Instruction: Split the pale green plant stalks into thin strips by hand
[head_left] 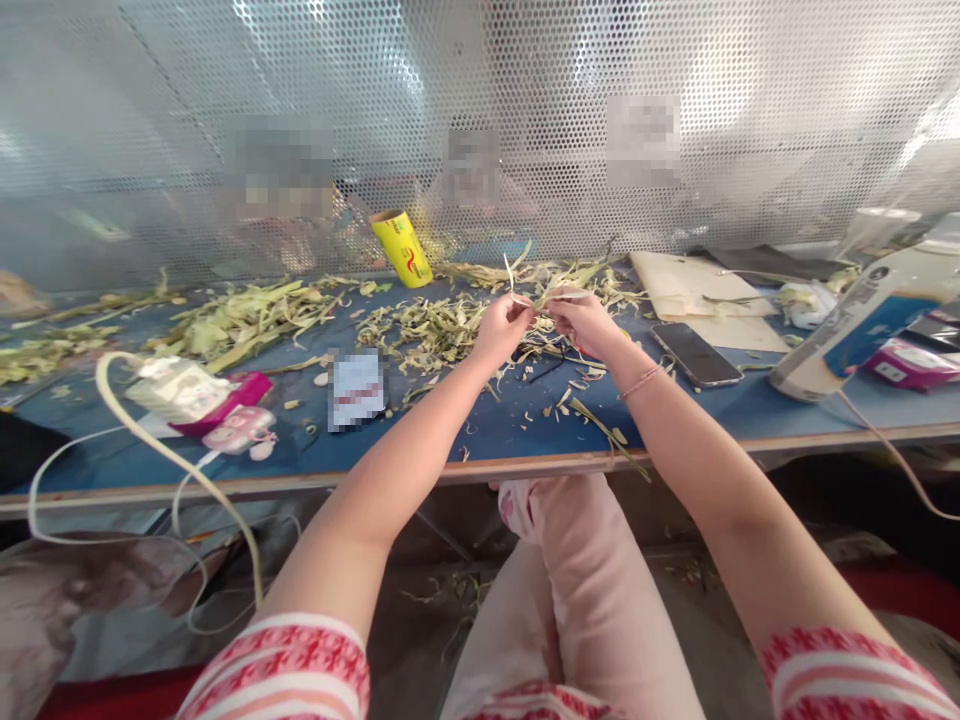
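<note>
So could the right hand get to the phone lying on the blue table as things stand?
Probably yes. The phone lies flat just to the right of the right hand, with only small leaf scraps between them. But that hand and the left hand are both gripping a pale leaf strip, so it would have to let go first.

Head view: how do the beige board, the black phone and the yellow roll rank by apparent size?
1. Beige board, largest.
2. Black phone.
3. Yellow roll, though it lies farther back, so its rank below the phone is unsure.
</note>
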